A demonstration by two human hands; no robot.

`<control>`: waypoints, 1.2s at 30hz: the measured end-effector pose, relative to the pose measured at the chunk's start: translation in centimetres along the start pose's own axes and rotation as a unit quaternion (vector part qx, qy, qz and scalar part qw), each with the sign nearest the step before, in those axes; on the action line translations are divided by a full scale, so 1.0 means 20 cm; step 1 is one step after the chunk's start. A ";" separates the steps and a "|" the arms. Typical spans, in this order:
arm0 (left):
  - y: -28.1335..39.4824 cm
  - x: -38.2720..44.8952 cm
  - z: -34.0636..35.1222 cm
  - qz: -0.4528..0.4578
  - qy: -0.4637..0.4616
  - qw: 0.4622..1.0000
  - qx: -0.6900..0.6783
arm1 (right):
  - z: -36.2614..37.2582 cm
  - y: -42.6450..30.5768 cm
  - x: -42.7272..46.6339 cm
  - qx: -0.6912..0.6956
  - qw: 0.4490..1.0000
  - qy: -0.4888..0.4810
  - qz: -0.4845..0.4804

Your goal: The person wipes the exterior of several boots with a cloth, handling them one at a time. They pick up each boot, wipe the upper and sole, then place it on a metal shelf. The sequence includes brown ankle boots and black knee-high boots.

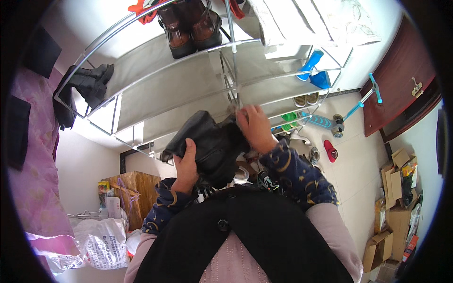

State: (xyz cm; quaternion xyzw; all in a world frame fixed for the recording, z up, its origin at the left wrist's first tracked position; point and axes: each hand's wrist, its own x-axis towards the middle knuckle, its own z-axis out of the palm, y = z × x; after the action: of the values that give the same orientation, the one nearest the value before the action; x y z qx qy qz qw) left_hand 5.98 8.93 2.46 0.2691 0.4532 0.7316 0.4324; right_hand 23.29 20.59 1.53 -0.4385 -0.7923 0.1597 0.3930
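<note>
A black leather boot is held in front of my body. My left hand grips its shaft, with the thumb on the outer side. Over the boot's other end is my right hand, blurred, its fingers bent at something small and greyish that I cannot make out. Just beyond my hands stands a metal-framed shoe rack with grey fabric shelves. Brown leather boots sit on an upper shelf, black boots at the left end, and blue children's boots at the right.
Several shoes lie on the floor under my hands, with a red shoe further right. A blue scooter stands near the dark red door. Cardboard boxes line the right wall. At the left are a wooden cabinet, a plastic bag and a pink curtain.
</note>
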 end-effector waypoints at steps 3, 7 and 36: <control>0.00 0.02 0.01 0.022 -0.009 1.000 0.002 | 0.00 -0.10 0.04 -0.017 0.999 -0.042 -0.016; -0.02 0.08 0.04 0.015 0.046 0.999 0.004 | 0.05 -0.35 -0.18 0.088 0.983 -0.070 -0.142; 0.07 0.04 0.02 -0.081 -0.132 0.987 0.046 | -0.19 -0.09 0.14 0.427 0.840 -0.334 0.000</control>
State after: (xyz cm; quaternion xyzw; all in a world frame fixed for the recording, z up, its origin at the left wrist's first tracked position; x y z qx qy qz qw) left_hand 5.34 9.49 3.81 0.3452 0.4455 0.6308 0.5333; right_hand 24.34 21.41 6.42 -0.1478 -0.7287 0.6191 0.2527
